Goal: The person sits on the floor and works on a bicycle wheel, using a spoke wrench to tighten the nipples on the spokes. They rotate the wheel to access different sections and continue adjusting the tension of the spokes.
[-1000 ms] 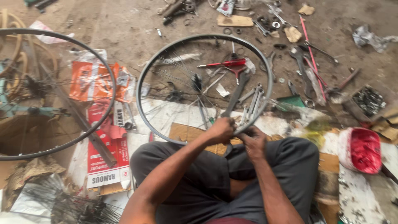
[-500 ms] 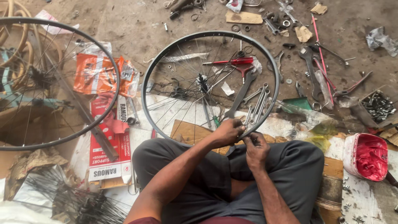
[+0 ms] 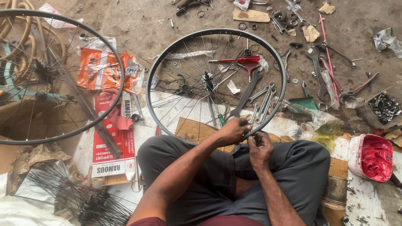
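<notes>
A bicycle wheel point(image 3: 167, 58) with a dark rim, thin spokes and a hub point(image 3: 207, 77) lies flat on the ground in front of my crossed legs. My left hand point(image 3: 232, 130) is closed over the near edge of the rim. My right hand point(image 3: 260, 148) is right beside it, fingers pinched at the same stretch of rim. Whatever small part sits between those fingertips is too small to make out. Several spanners point(image 3: 264, 100) lie under the spokes just beyond my hands.
A second spoked wheel point(image 3: 113, 58) lies at the left over orange packets point(image 3: 100, 69). Loose spokes point(image 3: 75, 196) are bundled at the lower left. Wrenches point(image 3: 316, 62), a red-handled tool point(image 3: 247, 62), a tray of nuts point(image 3: 383, 106) and a red tub point(image 3: 372, 157) crowd the right.
Both hands stay at the near edge of the rim, with only small finger movement. The view has shifted slightly with my head.
</notes>
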